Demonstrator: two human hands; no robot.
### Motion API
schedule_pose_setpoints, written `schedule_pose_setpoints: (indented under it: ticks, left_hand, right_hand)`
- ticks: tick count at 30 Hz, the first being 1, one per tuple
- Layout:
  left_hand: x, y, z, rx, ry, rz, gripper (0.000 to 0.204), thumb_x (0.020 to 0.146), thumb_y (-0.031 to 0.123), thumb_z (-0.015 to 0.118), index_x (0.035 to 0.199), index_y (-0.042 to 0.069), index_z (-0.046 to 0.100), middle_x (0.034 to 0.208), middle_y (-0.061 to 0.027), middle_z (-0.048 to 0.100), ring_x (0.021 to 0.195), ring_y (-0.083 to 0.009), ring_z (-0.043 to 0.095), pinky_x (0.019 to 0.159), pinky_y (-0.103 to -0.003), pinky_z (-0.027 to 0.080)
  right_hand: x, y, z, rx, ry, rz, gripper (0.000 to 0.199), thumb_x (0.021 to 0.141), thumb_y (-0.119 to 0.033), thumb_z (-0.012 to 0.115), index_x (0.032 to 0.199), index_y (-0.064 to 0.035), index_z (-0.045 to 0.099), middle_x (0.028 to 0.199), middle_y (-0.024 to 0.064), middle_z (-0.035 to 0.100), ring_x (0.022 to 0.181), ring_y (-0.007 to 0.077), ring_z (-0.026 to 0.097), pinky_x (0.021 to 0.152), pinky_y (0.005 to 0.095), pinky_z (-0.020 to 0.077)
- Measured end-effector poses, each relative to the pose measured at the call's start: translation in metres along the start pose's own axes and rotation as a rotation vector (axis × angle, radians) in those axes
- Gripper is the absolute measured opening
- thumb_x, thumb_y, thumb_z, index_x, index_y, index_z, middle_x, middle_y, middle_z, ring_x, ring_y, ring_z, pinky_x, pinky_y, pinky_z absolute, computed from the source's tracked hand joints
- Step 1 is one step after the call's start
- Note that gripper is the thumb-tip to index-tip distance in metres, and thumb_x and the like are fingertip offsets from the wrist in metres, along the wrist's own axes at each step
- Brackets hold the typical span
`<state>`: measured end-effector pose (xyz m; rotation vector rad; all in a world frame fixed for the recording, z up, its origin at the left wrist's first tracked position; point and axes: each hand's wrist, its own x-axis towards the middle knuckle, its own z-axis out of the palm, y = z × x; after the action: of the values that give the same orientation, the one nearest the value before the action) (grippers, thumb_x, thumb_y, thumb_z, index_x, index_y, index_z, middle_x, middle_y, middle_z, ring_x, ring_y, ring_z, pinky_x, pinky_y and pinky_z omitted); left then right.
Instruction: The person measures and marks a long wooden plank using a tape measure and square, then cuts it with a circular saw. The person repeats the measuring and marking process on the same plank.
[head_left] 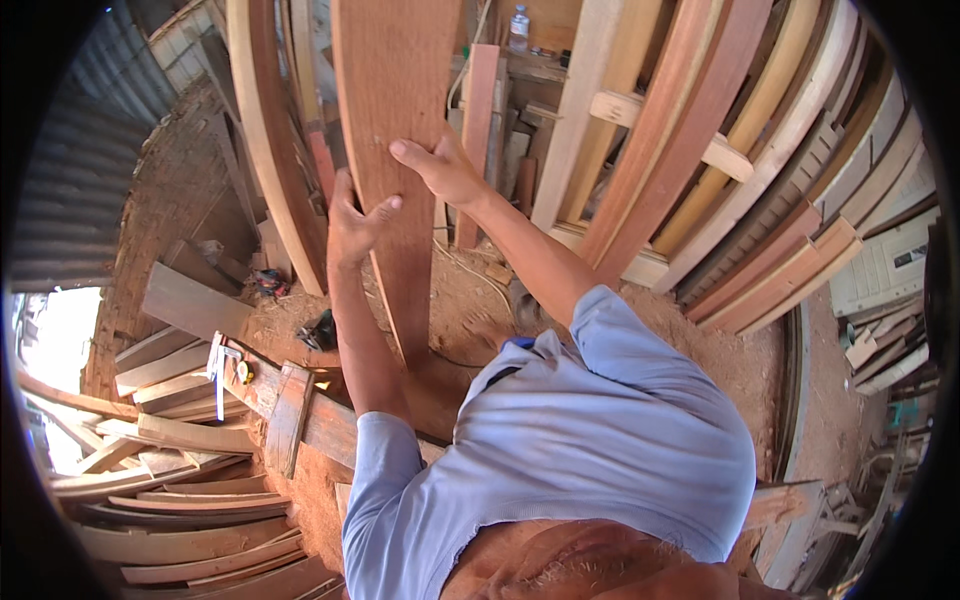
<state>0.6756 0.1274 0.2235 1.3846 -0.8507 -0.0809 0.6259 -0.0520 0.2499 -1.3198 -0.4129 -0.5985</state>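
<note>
A wide reddish-brown wooden plank (395, 90) stands on end in front of me, its lower end down by the floor. My left hand (357, 222) is closed around its left edge, thumb lying on the broad face. Slightly higher, my right hand (440, 168) grips the right edge, its thumb also pressed on the face. The fingers of both hands are mostly hidden at the edges and behind the plank. A narrow reddish board (480, 140) leans upright just right of the plank.
Tall boards (640, 140) lean in a row on the right; a curved timber (265, 150) stands left. A square (220, 375) and tape measure (245, 372) lie on a low bench (320, 425). Wood offcuts (190, 540) are piled lower left. A cord (480, 275) crosses the dusty floor.
</note>
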Motion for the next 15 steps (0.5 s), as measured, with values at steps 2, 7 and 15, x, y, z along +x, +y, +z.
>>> schedule_pose_setpoints:
  ticks: [2, 7, 15]
  left_hand:
    - [-0.003, 0.007, 0.000, -0.020, -0.024, -0.006, 0.061, 0.082, 0.009, 0.087, 0.130, -0.003, 0.051, 0.120, -0.0131, 0.067, 0.111, -0.0199, 0.065, 0.095, -0.035, 0.055]
    - [-0.017, 0.004, -0.014, 0.137, 0.038, 0.075, 0.071, 0.080, 0.024, 0.092, 0.131, -0.004, 0.051, 0.121, -0.0140, 0.065, 0.115, -0.0197, 0.060, 0.097, -0.036, 0.051]
    - [-0.026, 0.000, -0.035, 0.062, 0.136, 0.086, 0.080, 0.082, 0.038, 0.088, 0.135, -0.006, 0.048, 0.126, -0.0177, 0.063, 0.122, -0.0259, 0.059, 0.105, -0.040, 0.048]
  right_hand:
    - [-0.007, -0.007, -0.001, 0.033, -0.021, 0.026, 0.064, 0.096, -0.020, 0.074, 0.148, -0.0003, 0.043, 0.136, 0.0105, 0.062, 0.125, 0.0181, 0.059, 0.107, 0.0381, 0.0496]
    - [-0.014, -0.014, 0.015, 0.058, -0.042, 0.052, 0.069, 0.095, -0.020, 0.077, 0.150, 0.0002, 0.041, 0.138, 0.0105, 0.061, 0.128, 0.0191, 0.058, 0.109, 0.0394, 0.0478]
    - [0.008, -0.001, 0.035, -0.020, -0.152, 0.013, 0.064, 0.097, -0.023, 0.076, 0.146, 0.0025, 0.045, 0.137, 0.0132, 0.061, 0.126, 0.0222, 0.058, 0.108, 0.0393, 0.0470]
